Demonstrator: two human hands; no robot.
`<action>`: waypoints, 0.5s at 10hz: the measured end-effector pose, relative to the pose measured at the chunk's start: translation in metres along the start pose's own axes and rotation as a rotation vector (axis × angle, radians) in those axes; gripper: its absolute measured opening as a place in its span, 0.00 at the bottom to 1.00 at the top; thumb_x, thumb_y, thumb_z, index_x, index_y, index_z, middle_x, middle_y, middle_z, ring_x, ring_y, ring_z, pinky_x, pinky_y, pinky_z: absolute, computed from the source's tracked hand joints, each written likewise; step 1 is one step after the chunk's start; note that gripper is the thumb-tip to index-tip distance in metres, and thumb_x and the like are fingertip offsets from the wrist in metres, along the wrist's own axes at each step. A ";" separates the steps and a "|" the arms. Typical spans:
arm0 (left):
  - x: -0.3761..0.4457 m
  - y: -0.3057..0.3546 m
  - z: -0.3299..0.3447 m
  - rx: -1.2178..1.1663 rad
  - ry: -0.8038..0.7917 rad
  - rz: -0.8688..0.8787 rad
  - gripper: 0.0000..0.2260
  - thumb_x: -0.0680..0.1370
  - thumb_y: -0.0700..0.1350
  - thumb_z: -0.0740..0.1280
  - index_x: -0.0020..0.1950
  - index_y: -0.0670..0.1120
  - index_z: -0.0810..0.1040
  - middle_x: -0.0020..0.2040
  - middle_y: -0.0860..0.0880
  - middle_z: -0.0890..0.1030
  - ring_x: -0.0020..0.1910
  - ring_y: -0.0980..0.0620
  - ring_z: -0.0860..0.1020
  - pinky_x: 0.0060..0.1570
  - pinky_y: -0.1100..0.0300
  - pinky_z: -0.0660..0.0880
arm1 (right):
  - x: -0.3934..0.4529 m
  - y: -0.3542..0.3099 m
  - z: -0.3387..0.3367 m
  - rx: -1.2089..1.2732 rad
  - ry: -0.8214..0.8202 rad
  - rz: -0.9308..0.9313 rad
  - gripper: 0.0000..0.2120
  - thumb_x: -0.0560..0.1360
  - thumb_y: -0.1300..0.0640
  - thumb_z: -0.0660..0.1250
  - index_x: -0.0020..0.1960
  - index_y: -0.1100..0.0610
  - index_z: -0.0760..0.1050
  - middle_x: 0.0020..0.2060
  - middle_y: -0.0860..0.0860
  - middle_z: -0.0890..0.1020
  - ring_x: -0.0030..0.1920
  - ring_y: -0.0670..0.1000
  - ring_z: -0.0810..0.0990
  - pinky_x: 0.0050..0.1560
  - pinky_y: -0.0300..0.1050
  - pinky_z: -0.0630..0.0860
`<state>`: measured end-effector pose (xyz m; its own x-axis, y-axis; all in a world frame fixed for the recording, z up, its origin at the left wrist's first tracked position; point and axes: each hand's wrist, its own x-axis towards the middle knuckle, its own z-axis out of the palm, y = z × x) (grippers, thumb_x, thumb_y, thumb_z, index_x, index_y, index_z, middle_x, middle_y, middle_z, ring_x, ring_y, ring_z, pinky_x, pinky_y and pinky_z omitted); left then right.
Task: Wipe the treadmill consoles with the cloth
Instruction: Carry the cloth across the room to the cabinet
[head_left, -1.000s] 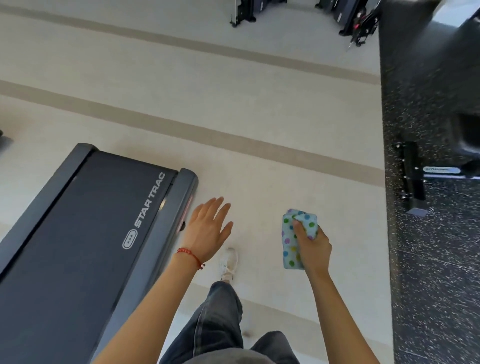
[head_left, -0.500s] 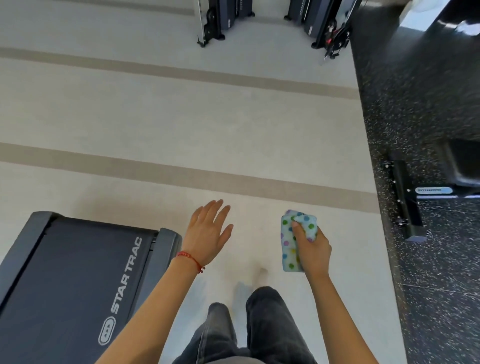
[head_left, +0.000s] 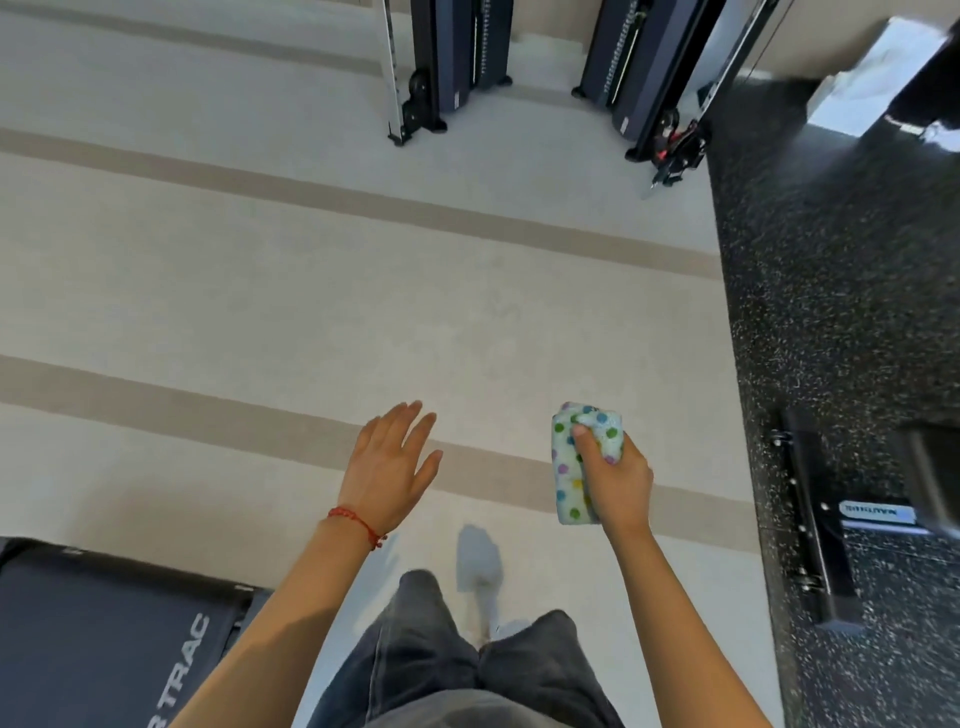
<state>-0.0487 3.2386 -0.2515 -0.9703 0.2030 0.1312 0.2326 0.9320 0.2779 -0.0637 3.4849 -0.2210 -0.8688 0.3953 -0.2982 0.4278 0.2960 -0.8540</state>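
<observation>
Head view is pointed down at a pale gym floor (head_left: 322, 312) with tan stripes, and no console can be seen anywhere in it. The polka-dot cloth (head_left: 576, 457) is folded up and gripped in the right hand (head_left: 615, 475), fingers curled tight round it with the thumb pressed on top, held out in the air above the floor. The left hand (head_left: 387, 470) is held flat and spread wide, nothing in it. Only the tail end of a treadmill deck (head_left: 104, 623) is caught at the bottom left, with part of its lettering showing; nothing is being touched by the cloth. Whether any console has been wiped already can't be told from this. Judging by it, the wiping itself isn't underway right now, and a console has to be reached before anything gets cleaned
</observation>
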 end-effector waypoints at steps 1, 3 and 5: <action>0.047 -0.019 -0.004 0.002 0.025 -0.037 0.31 0.82 0.57 0.43 0.60 0.39 0.78 0.60 0.39 0.78 0.58 0.39 0.77 0.55 0.43 0.73 | 0.042 -0.026 0.022 0.018 -0.025 0.004 0.12 0.74 0.48 0.67 0.49 0.57 0.78 0.41 0.51 0.81 0.41 0.48 0.78 0.36 0.37 0.71; 0.140 -0.076 -0.002 -0.001 0.040 -0.100 0.31 0.82 0.58 0.43 0.59 0.39 0.79 0.59 0.39 0.78 0.56 0.38 0.78 0.53 0.41 0.74 | 0.122 -0.078 0.089 0.011 -0.093 -0.010 0.09 0.74 0.50 0.66 0.48 0.55 0.78 0.39 0.49 0.80 0.37 0.40 0.77 0.33 0.31 0.69; 0.229 -0.153 -0.012 0.001 0.032 -0.156 0.31 0.82 0.57 0.43 0.60 0.40 0.78 0.59 0.39 0.78 0.56 0.39 0.78 0.53 0.42 0.74 | 0.201 -0.144 0.172 -0.023 -0.139 -0.039 0.13 0.74 0.48 0.67 0.50 0.57 0.78 0.43 0.53 0.82 0.41 0.50 0.79 0.36 0.37 0.72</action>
<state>-0.3053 3.1386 -0.2530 -0.9921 0.0462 0.1170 0.0793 0.9517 0.2965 -0.3427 3.3723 -0.2315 -0.9103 0.2592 -0.3227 0.3973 0.3288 -0.8568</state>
